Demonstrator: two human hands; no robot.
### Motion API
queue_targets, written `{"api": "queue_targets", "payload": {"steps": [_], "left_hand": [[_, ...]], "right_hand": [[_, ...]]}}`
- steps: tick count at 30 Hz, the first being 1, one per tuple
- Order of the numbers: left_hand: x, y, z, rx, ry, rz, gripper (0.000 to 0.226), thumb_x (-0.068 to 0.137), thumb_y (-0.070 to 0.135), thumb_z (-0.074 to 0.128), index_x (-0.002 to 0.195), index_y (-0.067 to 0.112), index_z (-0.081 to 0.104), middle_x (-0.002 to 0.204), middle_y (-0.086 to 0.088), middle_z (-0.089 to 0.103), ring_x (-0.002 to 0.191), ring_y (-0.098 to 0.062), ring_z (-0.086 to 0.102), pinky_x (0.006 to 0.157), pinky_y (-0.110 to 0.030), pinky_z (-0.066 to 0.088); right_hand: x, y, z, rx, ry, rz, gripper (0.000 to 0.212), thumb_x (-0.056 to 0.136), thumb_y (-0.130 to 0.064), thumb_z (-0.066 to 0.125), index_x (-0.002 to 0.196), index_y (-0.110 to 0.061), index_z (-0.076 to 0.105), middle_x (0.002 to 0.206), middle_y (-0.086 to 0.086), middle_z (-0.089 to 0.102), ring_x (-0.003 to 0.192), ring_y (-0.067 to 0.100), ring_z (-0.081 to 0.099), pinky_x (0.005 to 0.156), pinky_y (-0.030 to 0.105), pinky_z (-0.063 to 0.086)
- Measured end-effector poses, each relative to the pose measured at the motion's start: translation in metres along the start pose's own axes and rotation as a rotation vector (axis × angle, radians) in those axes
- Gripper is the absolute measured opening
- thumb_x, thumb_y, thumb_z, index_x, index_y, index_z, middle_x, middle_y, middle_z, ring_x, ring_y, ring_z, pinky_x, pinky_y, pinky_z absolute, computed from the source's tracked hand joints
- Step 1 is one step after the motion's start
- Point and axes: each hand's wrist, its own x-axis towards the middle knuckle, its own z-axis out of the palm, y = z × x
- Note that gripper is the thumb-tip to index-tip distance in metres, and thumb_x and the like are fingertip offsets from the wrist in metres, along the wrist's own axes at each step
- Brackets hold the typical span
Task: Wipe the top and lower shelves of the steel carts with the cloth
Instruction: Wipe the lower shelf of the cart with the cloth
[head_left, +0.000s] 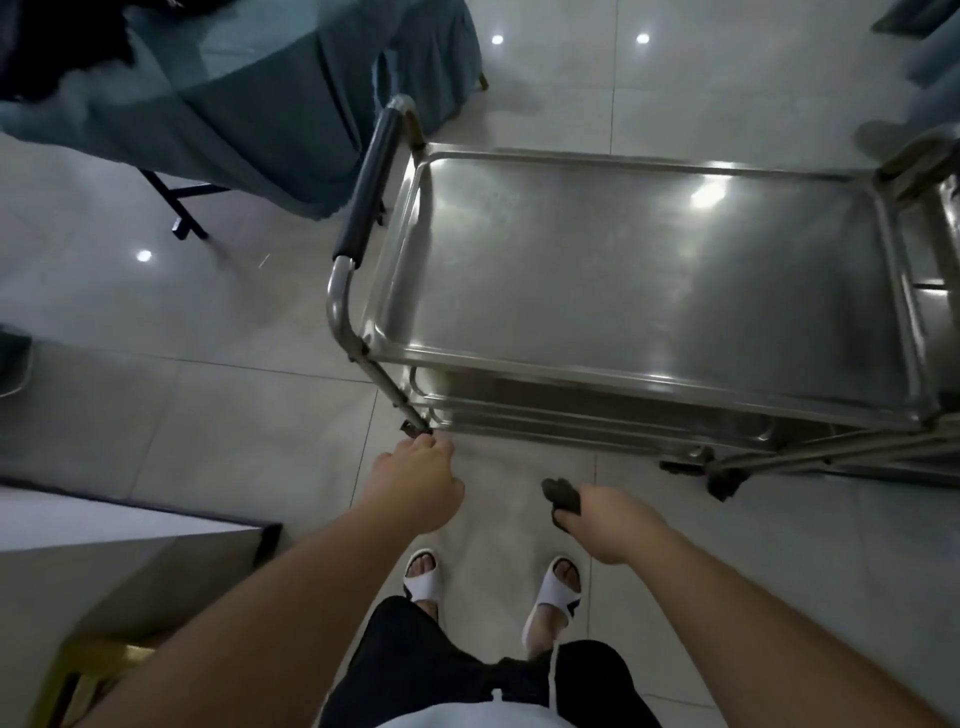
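Steel two-tier cart (639, 270) sits just ahead of us, black-sleeved push handle (370, 182) on its left end, top shelf (649, 280) bare and shiny. Lower shelf (571, 415) mostly hidden under it, only the near rim shows. We hold the dark crumpled cloth (561, 500) in our right hand (608, 525), fingers curled round it, low and near the lower shelf edge, probably lined up for that level. Left hand (418, 483) reaches to the cart's near-left leg (387, 387), fingertips bent at the foot; can't tell if they actually grip it, likely steadying the cart. Second steel cart (935, 223) butts up on the right. Teal-draped table (249, 104) far left.
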Motion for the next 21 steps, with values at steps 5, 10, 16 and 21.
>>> {"api": "queue_targets", "payload": {"steps": [5,10,16,21], "left_hand": [[0.003,-0.058,0.020,-0.017,-0.061,0.013,0.058,0.100,0.041,0.046,0.154,0.022,0.044,0.153,-0.005,0.049,0.139,-0.030,0.047,0.110,-0.047,0.041],[0.014,-0.119,0.039,-0.046,-0.106,-0.035,0.054,0.100,0.038,0.049,0.151,0.022,0.048,0.151,-0.005,0.051,0.138,-0.030,0.048,0.107,-0.044,0.042],[0.037,-0.153,0.055,-0.106,-0.114,-0.135,0.057,0.099,0.035,0.048,0.154,0.022,0.044,0.150,-0.006,0.051,0.133,-0.031,0.049,0.100,-0.045,0.046],[0.077,-0.156,0.077,-0.234,-0.034,-0.221,0.058,0.098,0.039,0.049,0.155,0.025,0.045,0.151,-0.004,0.051,0.132,-0.031,0.052,0.101,-0.046,0.047]], "right_hand": [[0.018,-0.050,0.033,0.236,0.026,0.056,0.036,0.105,-0.051,0.051,0.109,-0.017,0.063,0.089,0.005,0.063,0.087,0.027,0.064,0.072,0.035,0.048],[0.044,-0.106,0.062,0.278,0.102,0.052,0.039,0.104,-0.053,0.051,0.117,-0.019,0.065,0.099,0.009,0.068,0.091,0.030,0.065,0.075,0.037,0.050],[0.086,-0.136,0.074,0.335,0.107,0.024,0.043,0.103,-0.054,0.053,0.124,-0.018,0.063,0.109,0.011,0.069,0.097,0.032,0.065,0.081,0.039,0.053],[0.148,-0.143,0.075,0.347,0.157,-0.013,0.049,0.103,-0.058,0.049,0.131,-0.019,0.060,0.112,0.010,0.068,0.090,0.029,0.060,0.072,0.037,0.045]]}}
